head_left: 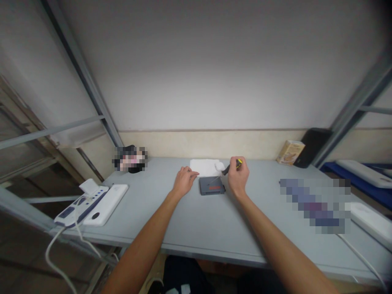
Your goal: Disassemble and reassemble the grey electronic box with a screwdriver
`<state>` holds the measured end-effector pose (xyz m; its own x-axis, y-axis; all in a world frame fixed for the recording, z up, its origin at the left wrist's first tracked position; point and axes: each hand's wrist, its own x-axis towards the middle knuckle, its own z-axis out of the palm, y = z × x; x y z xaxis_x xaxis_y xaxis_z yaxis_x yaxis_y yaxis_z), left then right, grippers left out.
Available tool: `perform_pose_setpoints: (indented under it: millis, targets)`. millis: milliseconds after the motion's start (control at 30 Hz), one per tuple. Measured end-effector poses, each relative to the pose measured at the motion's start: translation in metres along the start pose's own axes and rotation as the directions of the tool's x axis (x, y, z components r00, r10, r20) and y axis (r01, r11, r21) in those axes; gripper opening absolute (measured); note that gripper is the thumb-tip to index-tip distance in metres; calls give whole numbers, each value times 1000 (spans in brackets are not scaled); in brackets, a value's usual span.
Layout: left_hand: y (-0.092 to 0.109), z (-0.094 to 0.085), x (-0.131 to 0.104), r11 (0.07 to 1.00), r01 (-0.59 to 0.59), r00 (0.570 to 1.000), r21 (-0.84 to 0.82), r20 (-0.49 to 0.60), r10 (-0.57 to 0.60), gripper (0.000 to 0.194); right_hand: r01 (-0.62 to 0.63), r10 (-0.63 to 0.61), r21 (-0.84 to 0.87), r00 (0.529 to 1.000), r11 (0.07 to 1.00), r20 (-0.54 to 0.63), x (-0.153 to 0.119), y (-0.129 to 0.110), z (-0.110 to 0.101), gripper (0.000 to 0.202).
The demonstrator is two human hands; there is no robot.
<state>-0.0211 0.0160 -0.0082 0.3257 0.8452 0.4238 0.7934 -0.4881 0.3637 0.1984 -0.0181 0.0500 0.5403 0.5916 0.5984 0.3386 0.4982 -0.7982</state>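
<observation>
A small dark grey box-shaped device [211, 187] with orange lettering on it lies flat on the desk in front of me. My right hand [238, 175] is wrapped round the black and yellow handle of a screwdriver [227, 170]. Its thin shaft slants down to the left over the top of the device. Beside the device's far left corner is my left hand [184, 179], thumb and fingers brought together in a pinch; anything between them is too small to make out. Behind the device lies a white sheet [202, 166], with a small white object [219, 166] at its right side.
On the left of the grey desk [196, 228] are a power strip [81, 205] with cables and a flat white box-like item [107, 204]. A yellowish carton [290, 152] and a black upright object [312, 147] stand at the back right. Blurred items lie on both sides.
</observation>
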Motion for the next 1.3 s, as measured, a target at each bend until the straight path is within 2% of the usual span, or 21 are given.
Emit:
perform_pose_setpoints:
  millis: [367,667,1100,1300]
  targets:
    - [-4,2,4,998,13,1000,69,-17,-12,28,10,-10,-5,1000,1000,28,-3,2,2,26]
    - [-6,3,6,995,-9,1000,95,7,8,30,86,-84,-27,995,996,58,-6,1,0,25]
    - [-4,2,6,995,24,1000,94,-15,-23,29,138,-134,-65,989,988,66,-5,1,-3,25]
    - [-2,-2,6,989,82,996,123,-34,-79,27,142,-137,-80,989,987,63,-4,1,-4,24]
